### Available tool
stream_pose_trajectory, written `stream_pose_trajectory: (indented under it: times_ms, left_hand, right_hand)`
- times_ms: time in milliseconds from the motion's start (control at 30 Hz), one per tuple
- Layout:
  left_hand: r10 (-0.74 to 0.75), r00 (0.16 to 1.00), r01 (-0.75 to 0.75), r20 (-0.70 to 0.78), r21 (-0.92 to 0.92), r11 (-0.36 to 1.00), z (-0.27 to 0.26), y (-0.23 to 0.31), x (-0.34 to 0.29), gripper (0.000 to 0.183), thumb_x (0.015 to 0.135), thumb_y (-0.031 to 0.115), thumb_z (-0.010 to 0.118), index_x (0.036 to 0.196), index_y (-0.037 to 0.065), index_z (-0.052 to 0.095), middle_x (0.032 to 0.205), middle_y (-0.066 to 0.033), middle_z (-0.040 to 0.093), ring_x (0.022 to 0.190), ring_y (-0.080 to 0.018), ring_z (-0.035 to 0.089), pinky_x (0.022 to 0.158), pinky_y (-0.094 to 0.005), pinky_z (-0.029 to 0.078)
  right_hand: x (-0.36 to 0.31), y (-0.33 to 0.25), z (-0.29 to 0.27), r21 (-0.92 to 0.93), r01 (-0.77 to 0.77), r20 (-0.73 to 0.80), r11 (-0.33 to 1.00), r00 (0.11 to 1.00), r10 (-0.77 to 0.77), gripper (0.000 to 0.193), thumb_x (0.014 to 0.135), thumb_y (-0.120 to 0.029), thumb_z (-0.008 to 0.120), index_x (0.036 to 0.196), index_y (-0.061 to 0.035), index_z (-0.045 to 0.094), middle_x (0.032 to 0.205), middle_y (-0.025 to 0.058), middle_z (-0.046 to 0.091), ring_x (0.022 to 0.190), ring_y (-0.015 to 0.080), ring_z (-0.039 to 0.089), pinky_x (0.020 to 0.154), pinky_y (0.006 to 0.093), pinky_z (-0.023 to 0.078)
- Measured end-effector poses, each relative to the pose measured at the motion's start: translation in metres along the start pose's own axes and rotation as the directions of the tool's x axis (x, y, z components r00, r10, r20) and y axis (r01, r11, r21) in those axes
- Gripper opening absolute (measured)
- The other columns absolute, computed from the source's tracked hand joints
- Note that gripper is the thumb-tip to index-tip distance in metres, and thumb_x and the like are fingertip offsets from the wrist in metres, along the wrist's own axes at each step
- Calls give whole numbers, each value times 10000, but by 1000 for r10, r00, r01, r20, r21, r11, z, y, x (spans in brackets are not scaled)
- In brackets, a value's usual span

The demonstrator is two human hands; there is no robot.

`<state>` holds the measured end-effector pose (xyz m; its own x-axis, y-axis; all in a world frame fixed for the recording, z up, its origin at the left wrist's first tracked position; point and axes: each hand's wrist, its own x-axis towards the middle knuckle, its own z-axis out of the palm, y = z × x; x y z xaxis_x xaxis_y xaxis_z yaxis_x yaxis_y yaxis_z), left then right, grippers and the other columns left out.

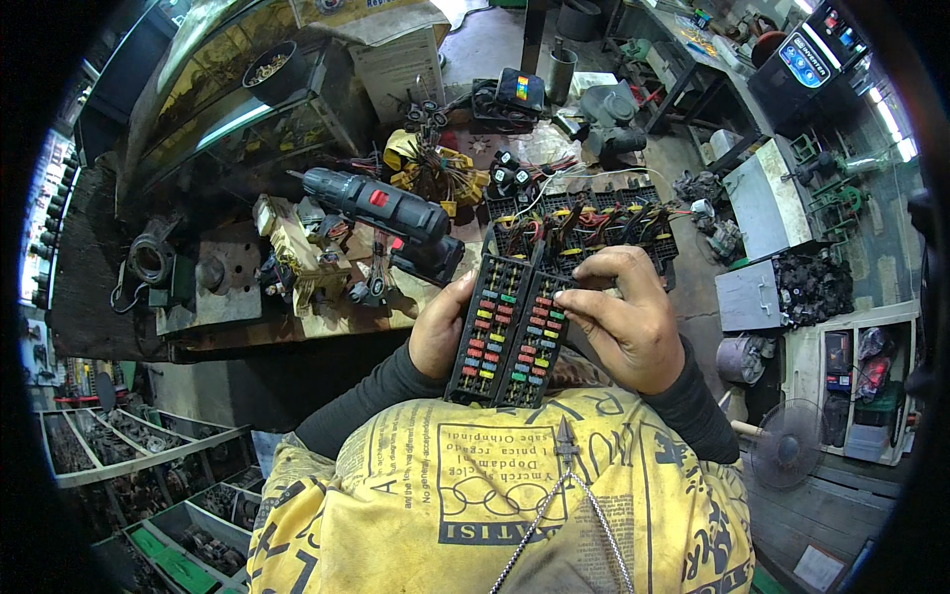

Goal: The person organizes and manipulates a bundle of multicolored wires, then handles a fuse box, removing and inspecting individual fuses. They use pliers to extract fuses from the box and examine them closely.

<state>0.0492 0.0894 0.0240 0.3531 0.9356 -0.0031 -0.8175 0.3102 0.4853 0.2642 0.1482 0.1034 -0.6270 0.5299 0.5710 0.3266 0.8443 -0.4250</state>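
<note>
My left hand [442, 329] grips the left edge of a black fuse box [508, 346], tilted up in front of my chest. Two long columns of small blade fuses in red, blue, green and yellow fill its face. At its upper right side, the thumb and forefinger of my right hand [628, 319] pinch together against the right-hand column of fuses. Whatever sits between those fingertips is too small to make out. Just beyond the box lies a wider black fuse panel [594, 228] with coloured wires, on the workbench [396, 312].
A cordless drill [381, 208] stands left of the fuse box. Behind it are yellow connectors with wires [426, 168] and black relays [515, 178]. A metal block [223, 272] and a vise-like part [150, 259] sit further left. A fan [789, 444] stands at the right.
</note>
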Motion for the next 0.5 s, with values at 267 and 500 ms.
stream_pose_trajectory:
  times_ms: [267,500]
  left_hand:
    - [-5,998,3,-58,-45,999,-6,-2,-5,416,1018,306,286,1249,18,479,1151,-161,611,1014,-241,633,882,-379,533]
    - [16,998,-21,-58,-84,996,-4,-4,-9,424,1016,319,295,1260,25,478,1179,-168,602,1050,-254,621,913,-401,514]
  right_hand:
    - [-8,-2,20,120,-75,-50,990,995,81,231,666,62,710,881,19,634,978,154,615,870,310,615,748,385,507]
    - [-10,-6,23,115,-17,-85,993,996,27,230,666,92,695,878,42,620,968,177,610,846,326,615,711,375,515]
